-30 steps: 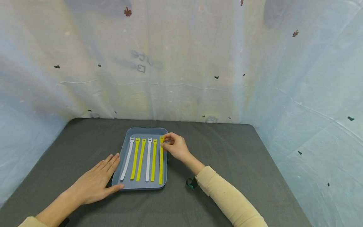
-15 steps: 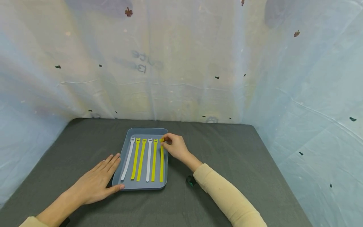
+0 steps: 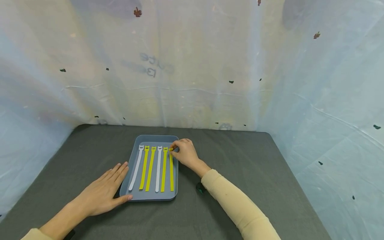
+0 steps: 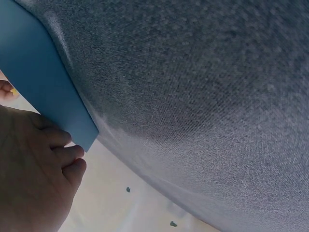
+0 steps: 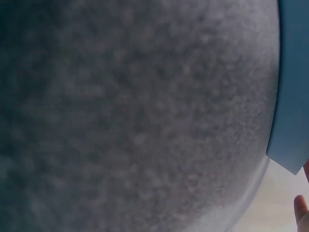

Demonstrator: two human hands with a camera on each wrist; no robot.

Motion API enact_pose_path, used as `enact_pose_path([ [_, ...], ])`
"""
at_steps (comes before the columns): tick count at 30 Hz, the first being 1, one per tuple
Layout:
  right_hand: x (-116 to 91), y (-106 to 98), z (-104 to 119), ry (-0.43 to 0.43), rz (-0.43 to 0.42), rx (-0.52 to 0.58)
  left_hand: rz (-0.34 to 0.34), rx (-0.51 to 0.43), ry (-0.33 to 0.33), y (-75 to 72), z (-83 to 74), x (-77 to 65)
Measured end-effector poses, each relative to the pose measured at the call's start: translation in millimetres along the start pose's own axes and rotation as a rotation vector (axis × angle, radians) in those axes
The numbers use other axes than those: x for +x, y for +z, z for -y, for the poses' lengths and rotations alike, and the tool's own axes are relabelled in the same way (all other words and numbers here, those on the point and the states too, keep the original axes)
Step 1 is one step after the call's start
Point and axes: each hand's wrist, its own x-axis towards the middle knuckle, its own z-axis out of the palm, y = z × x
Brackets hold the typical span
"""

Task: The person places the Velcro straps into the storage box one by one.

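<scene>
A grey-blue tray holds a row of slotted-head cable ties lying lengthwise. Two are white, the others yellow. My right hand reaches over the tray's right rim and pinches the head of the rightmost yellow cable tie, whose lower part runs toward the near rim. My left hand lies with straight fingers along the tray's left side, thumb at the near left corner. In the left wrist view its fingers are beside the tray wall. The right wrist view catches only fingertips at its edge.
Dark grey cloth covers the table. A pale sheet with small dark marks hangs behind it and at both sides. Below my right wrist shows a small dark object.
The head of the rightmost yellow cable tie has tipped in my right hand's pinch, and its lower end has slid slightly away from the near rim. My left hand stays by the tray.
</scene>
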Motion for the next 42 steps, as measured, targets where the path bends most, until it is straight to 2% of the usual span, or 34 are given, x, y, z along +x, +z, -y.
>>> enact_pose_path([
  [10,7,2,-4,0.004,0.039,-0.053,0.006,0.006,-0.012,-2.4,-3.9,0.6],
  [21,12,1,-9,0.025,0.081,-0.026,0.011,-0.005,-0.012,-3.0,-7.3,0.7],
  [30,12,0,-13,0.036,0.131,0.06,0.014,-0.005,-0.004,-1.8,-8.4,-0.6],
  [42,6,-2,-16,0.038,0.147,0.073,0.017,-0.01,0.002,0.0,-8.4,1.9],
])
